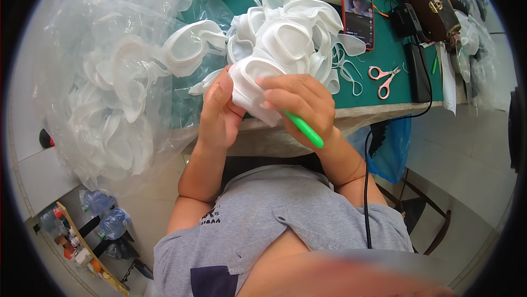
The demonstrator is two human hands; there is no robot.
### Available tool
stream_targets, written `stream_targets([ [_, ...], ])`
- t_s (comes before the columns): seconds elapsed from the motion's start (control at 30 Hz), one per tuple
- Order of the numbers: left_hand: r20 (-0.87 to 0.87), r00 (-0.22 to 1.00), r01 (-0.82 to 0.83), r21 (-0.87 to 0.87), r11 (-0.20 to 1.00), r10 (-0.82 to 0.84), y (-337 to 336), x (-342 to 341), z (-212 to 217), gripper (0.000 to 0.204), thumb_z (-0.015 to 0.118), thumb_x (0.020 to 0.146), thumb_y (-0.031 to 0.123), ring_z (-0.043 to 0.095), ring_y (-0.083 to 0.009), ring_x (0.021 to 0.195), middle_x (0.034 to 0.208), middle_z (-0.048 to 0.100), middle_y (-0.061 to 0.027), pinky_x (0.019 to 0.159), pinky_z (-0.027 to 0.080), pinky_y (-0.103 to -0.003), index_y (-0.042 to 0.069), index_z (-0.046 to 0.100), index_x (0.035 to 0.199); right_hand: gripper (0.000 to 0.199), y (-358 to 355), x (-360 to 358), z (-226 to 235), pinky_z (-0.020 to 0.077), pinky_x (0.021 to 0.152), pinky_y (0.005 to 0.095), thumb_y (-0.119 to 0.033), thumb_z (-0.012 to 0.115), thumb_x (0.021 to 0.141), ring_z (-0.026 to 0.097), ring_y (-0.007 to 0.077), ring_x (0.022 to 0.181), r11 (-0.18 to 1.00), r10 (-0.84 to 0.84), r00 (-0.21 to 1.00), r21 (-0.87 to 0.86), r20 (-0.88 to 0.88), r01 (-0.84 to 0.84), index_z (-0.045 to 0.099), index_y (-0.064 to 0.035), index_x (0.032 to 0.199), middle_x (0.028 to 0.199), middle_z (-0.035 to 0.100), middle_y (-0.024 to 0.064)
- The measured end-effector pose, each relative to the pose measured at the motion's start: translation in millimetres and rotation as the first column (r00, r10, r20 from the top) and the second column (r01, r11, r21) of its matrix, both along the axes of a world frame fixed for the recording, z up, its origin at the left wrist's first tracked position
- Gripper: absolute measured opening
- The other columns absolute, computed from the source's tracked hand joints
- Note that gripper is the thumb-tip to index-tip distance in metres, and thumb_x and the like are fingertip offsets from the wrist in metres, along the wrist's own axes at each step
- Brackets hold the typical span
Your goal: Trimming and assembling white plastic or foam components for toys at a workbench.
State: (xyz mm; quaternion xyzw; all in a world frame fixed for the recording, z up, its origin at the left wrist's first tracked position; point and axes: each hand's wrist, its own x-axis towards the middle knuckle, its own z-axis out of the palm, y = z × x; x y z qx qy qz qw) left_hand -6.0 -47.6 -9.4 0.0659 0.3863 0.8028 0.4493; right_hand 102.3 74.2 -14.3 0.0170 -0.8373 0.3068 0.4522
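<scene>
In front of my chest, at the table edge, my left hand (218,111) grips the left side of a soft white goggle-shaped piece (250,89). My right hand (301,99) is closed around a slim tool with a bright green handle (303,128), which sticks out below the fingers; its working tip is hidden behind the hand and the piece. The right fingertips rest against the piece's right side. Right behind both hands rises a pile of similar white goggle-shaped pieces (288,39), with one more piece (186,47) lying left of it.
A large clear plastic bag (118,77) full of white pieces covers the table's left side. On the green mat (368,96) lie pink-handled scissors (383,82), thin white offcuts (348,72) and a red-framed phone (357,12). A black cable (366,187) hangs beside my right arm.
</scene>
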Motion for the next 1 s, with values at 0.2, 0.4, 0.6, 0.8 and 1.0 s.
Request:
stream_targets([
  [0.2,-0.042,0.966,0.247,-0.122,0.961,-0.254,-5,-15,-10,0.036,0.07,0.087,0.025,0.064,-0.0117,0.089,0.097,0.066,-0.0039,0.08,0.051,-0.025,0.0,0.06,0.11,0.019,14,23,8,0.0519,0.067,0.0328,-0.009,0.072,0.074,0.066,0.027,0.078,0.986,0.168,0.98,-0.022,0.108,-0.167,0.061,-0.0043,0.089,0.091,0.069,0.0104],
  [0.4,-0.06,0.952,0.294,-0.089,0.951,-0.3,-3,-3,-12,0.029,0.068,0.088,0.016,0.065,-0.0117,0.086,0.099,0.068,-0.0056,0.077,0.052,-0.025,-0.002,0.062,0.11,0.011,5,44,12,0.0485,0.066,0.0297,-0.011,0.058,0.093,0.06,0.0205,0.073,0.857,0.017,0.997,-0.512,-0.072,-0.051,0.058,-0.0005,0.094,0.08,0.063,0.0136],
  [0.6,-0.151,0.966,0.213,0.01,0.977,-0.209,2,11,-11,0.025,0.068,0.088,0.009,0.063,-0.0131,0.092,0.102,0.068,-0.0072,0.084,0.05,-0.03,-0.002,0.064,0.11,0.012,0,43,17,0.0487,0.071,0.0312,-0.004,0.066,0.086,0.062,0.0234,0.077,0.967,-0.001,0.996,-0.255,0.086,0.023,0.06,-0.0013,0.096,0.087,0.066,0.0141],
  [0.8,-0.157,0.975,0.17,0.064,0.983,-0.158,0,13,-12,0.023,0.068,0.087,0.006,0.063,-0.0136,0.093,0.101,0.068,-0.0068,0.085,0.05,-0.03,-0.001,0.065,0.108,0.015,-4,42,14,0.0495,0.071,0.032,-0.006,0.069,0.084,0.062,0.0241,0.078,0.982,-0.02,0.994,-0.182,0.11,0.04,0.061,-0.0025,0.096,0.088,0.067,0.0123],
  [1.0,-0.203,0.972,0.127,0.043,0.991,-0.116,3,16,-11,0.02,0.069,0.086,0.005,0.064,-0.0124,0.089,0.098,0.069,-0.006,0.081,0.051,-0.028,-0.001,0.066,0.105,0.016,-7,41,19,0.0502,0.07,0.0333,-0.004,0.07,0.081,0.062,0.0273,0.079,0.992,-0.113,0.985,-0.04,0.127,0.119,0.062,-0.003,0.094,0.089,0.066,0.0124],
])
